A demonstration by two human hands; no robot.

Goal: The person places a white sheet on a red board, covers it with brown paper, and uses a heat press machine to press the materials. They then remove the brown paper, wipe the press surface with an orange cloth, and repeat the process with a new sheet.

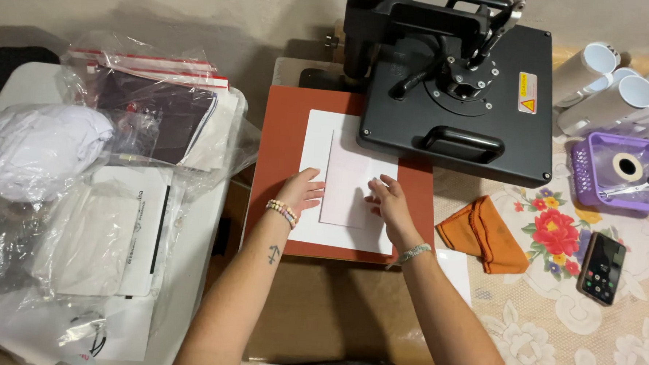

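A red-brown pad (279,144) of a heat press lies in front of me, covered by a white sheet (313,142). A smaller pale pink sheet (347,176) rests on top of it. My left hand (302,192) lies flat on the white sheet at the pink sheet's left edge, fingers spread. My right hand (388,200) presses flat on the pink sheet's right side. The black upper plate of the press (481,102) is swung to the right, clear of the pad.
Plastic bags with garments and paper packs (114,166) pile on a white table at left. An orange cloth (483,233), a phone (601,267), a purple basket (591,179) with tape and scissors, and white mugs (606,85) sit on the flowered tablecloth at right.
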